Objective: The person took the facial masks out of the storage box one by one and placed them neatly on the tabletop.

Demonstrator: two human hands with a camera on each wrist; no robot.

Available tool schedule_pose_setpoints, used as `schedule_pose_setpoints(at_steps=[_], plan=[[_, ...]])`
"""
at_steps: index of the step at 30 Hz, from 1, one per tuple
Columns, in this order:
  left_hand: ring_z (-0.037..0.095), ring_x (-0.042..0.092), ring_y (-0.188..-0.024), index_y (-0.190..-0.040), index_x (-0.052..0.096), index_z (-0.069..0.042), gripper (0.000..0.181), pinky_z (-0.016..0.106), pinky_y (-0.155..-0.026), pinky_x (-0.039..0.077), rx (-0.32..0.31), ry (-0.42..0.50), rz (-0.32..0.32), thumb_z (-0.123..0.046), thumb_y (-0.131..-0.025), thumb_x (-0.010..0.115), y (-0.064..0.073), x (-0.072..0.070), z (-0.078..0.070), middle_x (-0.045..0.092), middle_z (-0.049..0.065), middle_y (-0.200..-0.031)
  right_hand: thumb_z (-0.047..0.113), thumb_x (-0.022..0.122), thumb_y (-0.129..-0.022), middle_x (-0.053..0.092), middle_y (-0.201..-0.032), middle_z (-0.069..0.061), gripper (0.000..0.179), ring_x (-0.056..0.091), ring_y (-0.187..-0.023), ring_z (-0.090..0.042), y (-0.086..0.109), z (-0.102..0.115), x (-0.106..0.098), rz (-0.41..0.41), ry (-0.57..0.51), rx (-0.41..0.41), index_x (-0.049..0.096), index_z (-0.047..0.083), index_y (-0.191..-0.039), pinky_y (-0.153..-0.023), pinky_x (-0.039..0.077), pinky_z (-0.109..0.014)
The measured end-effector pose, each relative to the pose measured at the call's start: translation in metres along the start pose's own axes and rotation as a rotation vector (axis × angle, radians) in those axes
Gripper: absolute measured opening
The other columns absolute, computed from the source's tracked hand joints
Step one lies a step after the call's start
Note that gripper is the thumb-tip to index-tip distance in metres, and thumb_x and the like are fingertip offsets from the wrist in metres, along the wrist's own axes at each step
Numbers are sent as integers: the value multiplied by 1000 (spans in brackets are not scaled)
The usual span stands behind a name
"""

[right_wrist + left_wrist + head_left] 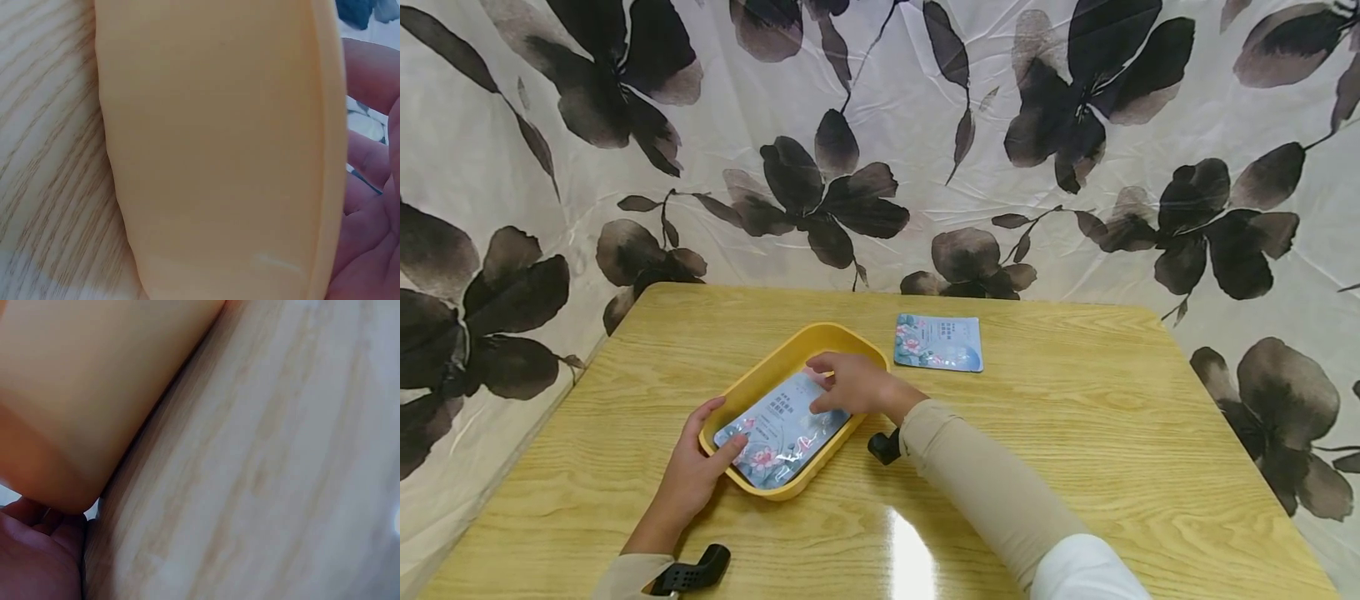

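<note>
A yellow plastic basket (820, 333) stands slantwise on the table. In the head view a flat, glossy light-blue sachet (782, 429) printed with pink flowers lies face up inside it. My left hand (696, 462) grips the near left end, thumb over the rim and fingers outside. My right hand (861, 385) reaches over the far right rim, its thumb and fingers spread apart over the sachet's far end and hiding that corner. The right wrist view has the basket's outer wall (219, 150) in front, with the right fingers (369, 69) loosely bent beyond the rim.
A second blue sachet (938, 342) lies flat on the wooden table (1075, 400), right of the basket's far end. Behind the table hangs a white cloth (940, 200) with dark flowers. Both wrists carry black camera mounts (692, 571).
</note>
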State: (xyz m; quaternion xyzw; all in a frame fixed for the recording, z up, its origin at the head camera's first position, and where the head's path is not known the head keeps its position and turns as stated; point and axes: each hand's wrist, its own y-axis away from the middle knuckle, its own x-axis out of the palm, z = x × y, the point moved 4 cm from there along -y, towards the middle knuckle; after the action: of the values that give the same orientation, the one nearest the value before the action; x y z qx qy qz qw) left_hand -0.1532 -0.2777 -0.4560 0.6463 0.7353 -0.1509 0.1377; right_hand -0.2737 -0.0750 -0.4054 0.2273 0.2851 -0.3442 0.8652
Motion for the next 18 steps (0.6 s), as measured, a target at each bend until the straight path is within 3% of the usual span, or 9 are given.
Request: schedule_pose_setpoints(at_steps=[10,18], plan=[[27,40,-113,-139,20,-12,66,5,-80,33,13,9,4,-29,-88,58,-1,-1,0,30,18,-134,24,75,-73,50,-126,3,67,47,-111,-9,-1,3,5,53,69,25,43,17,-132,-89,37,-20],[27,40,-113,-139,20,-13,66,6,-80,34,17,20,9,-28,-88,58,-1,-1,2,31,18,-134,21,75,-72,51,-125,2,68,47,-112,-8,-3,1,7,57,53,55,43,16,-132,-89,37,-20]])
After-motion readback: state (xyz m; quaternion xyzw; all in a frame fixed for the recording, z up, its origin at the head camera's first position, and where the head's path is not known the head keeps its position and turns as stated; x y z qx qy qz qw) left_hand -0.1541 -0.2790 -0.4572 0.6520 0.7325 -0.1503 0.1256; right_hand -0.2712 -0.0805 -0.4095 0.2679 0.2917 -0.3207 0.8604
